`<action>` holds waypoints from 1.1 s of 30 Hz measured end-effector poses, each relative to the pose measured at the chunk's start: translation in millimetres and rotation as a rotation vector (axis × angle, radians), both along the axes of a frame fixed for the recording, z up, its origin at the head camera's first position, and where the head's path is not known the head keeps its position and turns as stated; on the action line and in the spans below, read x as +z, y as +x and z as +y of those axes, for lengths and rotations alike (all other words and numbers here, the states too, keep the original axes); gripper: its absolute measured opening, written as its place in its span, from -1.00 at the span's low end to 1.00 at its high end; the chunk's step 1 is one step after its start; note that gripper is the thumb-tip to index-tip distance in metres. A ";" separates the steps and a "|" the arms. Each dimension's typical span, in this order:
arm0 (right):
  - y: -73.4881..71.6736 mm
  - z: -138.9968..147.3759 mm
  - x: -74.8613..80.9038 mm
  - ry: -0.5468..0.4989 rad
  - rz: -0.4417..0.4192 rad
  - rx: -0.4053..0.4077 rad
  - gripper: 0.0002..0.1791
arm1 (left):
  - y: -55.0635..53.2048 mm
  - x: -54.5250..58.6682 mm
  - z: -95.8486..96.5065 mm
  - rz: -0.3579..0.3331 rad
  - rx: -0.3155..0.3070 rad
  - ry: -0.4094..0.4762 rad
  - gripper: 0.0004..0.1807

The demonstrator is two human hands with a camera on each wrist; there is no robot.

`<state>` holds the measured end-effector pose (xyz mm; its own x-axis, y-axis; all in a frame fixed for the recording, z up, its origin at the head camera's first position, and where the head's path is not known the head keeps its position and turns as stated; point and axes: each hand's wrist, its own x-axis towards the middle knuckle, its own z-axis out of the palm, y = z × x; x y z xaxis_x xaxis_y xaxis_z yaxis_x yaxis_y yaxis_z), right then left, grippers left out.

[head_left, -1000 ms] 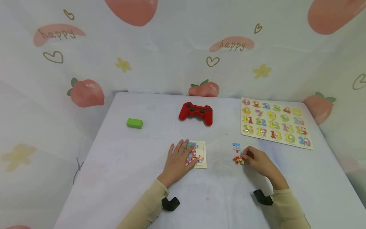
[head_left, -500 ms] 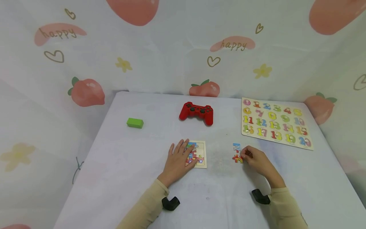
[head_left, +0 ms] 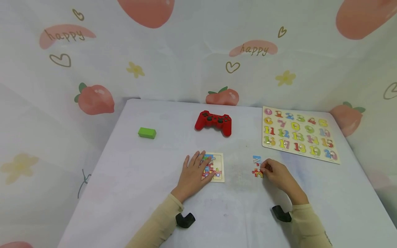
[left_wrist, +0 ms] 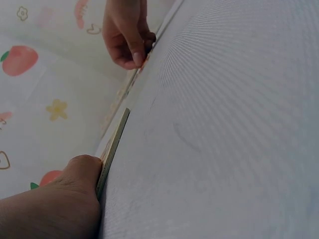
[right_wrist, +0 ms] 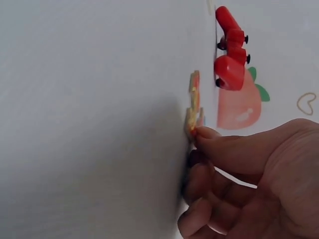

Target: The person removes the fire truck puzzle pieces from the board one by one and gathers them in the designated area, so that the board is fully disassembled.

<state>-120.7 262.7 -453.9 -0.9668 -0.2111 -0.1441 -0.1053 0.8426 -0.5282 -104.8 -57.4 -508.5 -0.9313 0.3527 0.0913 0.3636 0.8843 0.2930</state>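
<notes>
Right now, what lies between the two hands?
The head view shows part of the puzzle board, white tablecloth, then puzzle pieces at the right hand.

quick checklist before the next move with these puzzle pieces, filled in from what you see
1. Small board steadied: looks ok; the left grip lies across it with fingers spread.
2. Red-and-yellow piece in hand: ok; the right grip pinches its edge.
3. That piece lifted fully off the tablecloth: cannot tell.
4. Whole small board visible: not ok; the left grip covers much of its left side.
5. Blue piece in the small board: not ok; it lies apart, to the right.
6. Red controller out of the way: ok; it sits farther back, beyond the small board.
</notes>
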 end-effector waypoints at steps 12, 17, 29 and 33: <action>10.6 -60.2 11.9 0.038 0.110 0.130 -0.88 | 0.0 0.7 1.4 -0.025 -0.002 0.011 -0.30; 8.5 -96.0 6.3 0.031 0.126 0.221 -0.82 | -0.6 0.0 0.9 0.001 0.000 0.021 -0.31; 3.0 -132.4 -3.4 0.025 0.084 0.274 -0.73 | 0.0 1.3 -1.9 -0.001 -0.033 0.051 -0.32; 1.5 -133.6 -1.7 -0.001 0.047 0.248 -0.76 | -1.3 5.5 -7.9 -0.033 -0.068 0.057 -0.33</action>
